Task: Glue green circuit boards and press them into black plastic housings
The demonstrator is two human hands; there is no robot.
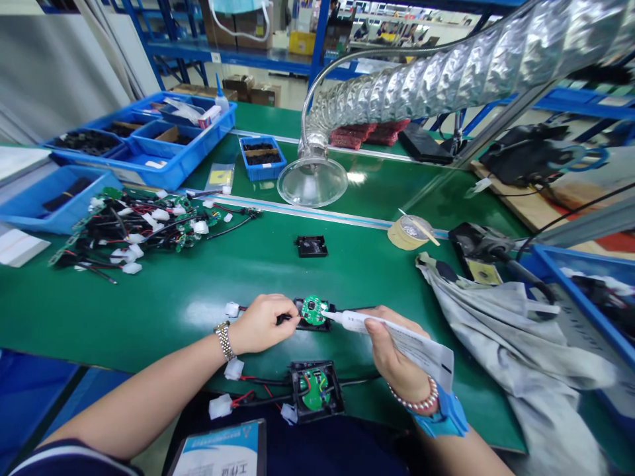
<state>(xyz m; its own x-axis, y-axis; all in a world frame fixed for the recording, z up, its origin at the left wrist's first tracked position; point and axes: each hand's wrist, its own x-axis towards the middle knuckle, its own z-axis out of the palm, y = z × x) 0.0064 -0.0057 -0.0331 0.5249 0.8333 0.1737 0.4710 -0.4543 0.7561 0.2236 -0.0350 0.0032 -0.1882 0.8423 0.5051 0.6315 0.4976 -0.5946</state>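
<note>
My right hand (397, 350) is wrapped round a white squeeze tube (397, 335) with a long nozzle. The nozzle tip points left and is at the right edge of a round green circuit board (314, 311), which sits in a small black plastic case. My left hand (265, 324) pinches dark cable at the left side of that case. Nearer to me lies a second black case (338, 396) with a green board (316, 390) inside, its cables and white connectors (220, 406) reaching left. Farther off on the mat is a bare black case part (312, 246).
A heap of wired boards with white connectors (131, 238) lies at the left, by blue parts bins (183, 162). A fume-extractor hood (312, 182) hangs over the green bench. To the right are a round tin (401, 235) with a stick, a grey cloth (496, 330) and a blue crate (550, 264).
</note>
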